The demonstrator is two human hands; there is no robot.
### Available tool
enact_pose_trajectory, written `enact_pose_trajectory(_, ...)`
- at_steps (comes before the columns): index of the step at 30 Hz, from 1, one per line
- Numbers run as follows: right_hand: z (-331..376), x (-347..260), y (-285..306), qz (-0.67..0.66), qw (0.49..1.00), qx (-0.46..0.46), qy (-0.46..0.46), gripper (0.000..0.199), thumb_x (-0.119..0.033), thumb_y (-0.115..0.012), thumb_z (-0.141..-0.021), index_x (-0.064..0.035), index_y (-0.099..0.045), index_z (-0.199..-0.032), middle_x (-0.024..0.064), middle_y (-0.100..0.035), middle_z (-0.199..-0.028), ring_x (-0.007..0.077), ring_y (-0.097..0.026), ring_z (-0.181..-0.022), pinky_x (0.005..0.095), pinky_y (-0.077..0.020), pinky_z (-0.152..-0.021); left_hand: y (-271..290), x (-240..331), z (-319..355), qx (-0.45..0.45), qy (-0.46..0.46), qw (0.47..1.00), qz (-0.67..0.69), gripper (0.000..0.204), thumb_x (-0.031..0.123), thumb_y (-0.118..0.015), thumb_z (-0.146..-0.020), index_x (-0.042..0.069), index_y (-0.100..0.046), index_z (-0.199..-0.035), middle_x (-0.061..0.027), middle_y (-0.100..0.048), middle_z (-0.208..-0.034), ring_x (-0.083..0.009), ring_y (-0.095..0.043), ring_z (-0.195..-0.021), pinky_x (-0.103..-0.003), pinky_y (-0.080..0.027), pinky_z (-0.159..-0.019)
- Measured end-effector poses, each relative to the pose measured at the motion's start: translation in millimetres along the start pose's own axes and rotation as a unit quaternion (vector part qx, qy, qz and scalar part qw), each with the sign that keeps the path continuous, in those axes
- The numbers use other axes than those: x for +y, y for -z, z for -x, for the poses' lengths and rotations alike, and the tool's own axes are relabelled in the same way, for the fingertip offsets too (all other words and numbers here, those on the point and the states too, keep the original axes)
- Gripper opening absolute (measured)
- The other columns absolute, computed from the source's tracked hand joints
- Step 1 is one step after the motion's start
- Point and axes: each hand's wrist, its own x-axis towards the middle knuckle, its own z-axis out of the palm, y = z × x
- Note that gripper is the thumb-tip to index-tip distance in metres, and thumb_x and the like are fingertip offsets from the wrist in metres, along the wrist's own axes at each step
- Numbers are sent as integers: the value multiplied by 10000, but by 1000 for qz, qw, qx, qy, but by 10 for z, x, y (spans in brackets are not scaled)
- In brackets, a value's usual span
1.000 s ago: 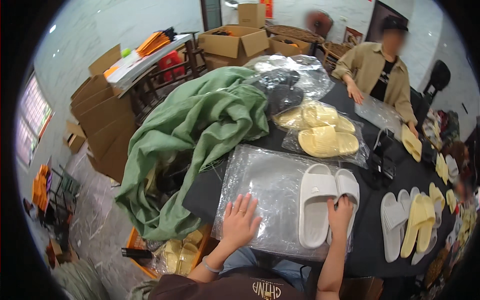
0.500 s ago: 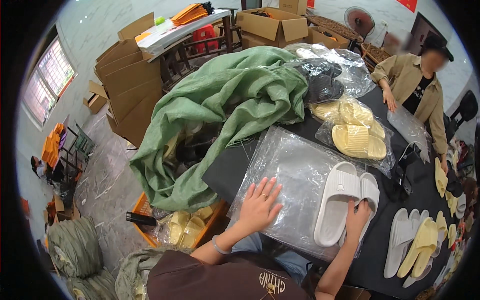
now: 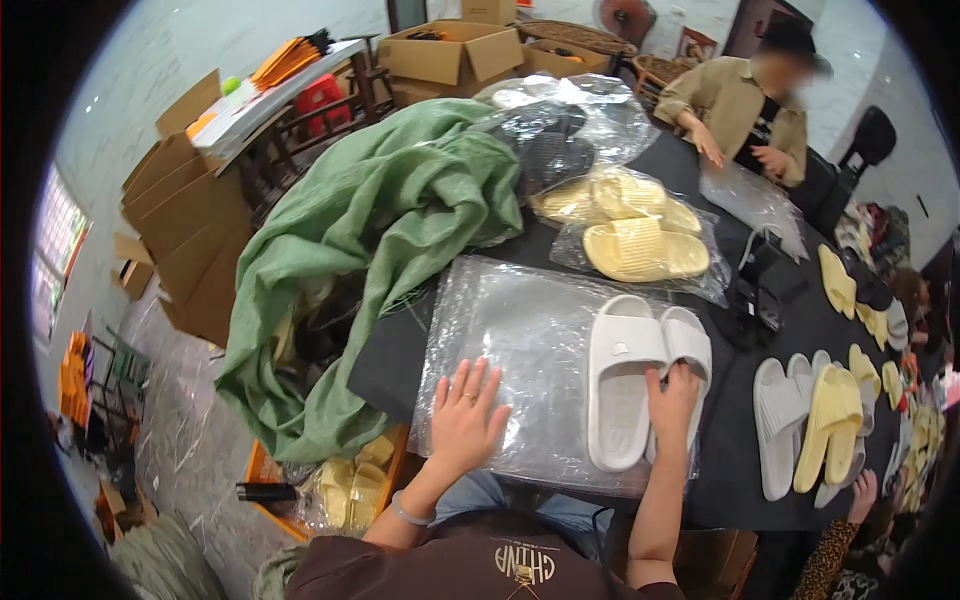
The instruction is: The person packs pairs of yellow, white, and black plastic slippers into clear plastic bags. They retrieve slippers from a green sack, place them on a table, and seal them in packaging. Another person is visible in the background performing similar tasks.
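A pair of white slippers lies side by side on a stack of clear plastic bags (image 3: 520,330) at the table's front. My right hand (image 3: 673,400) has its fingers closed at the strap opening of the right white slipper (image 3: 688,338), gripping it. Beside it, the left white slipper (image 3: 618,400) rests sole down, untouched. Spread flat on the bags, to the left of the pair, is my left hand (image 3: 465,418), holding nothing. How the fingertips of my right hand sit inside the slipper is partly hidden.
Bagged yellow slippers (image 3: 645,248) and a green woven sack (image 3: 370,220) lie beyond. Loose grey slippers (image 3: 775,430) and yellow slippers (image 3: 830,425) stand at right, near another person's hand (image 3: 864,495). A co-worker (image 3: 750,110) handles clear bags (image 3: 755,205). An orange crate (image 3: 398,470) stands lower left.
The view has swung to the right, so everything sits further left. The far co-worker's hand has lifted off the slippers. A hand with a spotted sleeve appears at lower right. My hands keep their places.
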Motion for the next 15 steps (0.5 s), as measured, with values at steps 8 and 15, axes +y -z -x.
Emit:
enact_pose_trajectory(8, 19, -6, 1, 34, 999, -4, -21, 411, -315, -637, -827, 58, -617, -999, 194, -594, -1063, 385, -497, -1027, 496, -379, -918, -13, 2, -6, 4, -15, 1000, -11, 514, 340, -585, -876, 111, -536, -1333, -127, -446, -1437, -331, -388, -1339, -508, -252, -1090)
enact_pose_trajectory(15, 35, -5, -20, 24, 999, 22, -11, 408, -328, -637, -820, 46, -620, -983, 177, -595, -1050, 380, -497, -1019, 494, -381, -912, -2, 8, 2, 5, -17, 1000, -13, 510, 340, -580, -878, 111, -538, -1333, -130, -446, -1436, -335, -384, -1342, -509, -250, -1091)
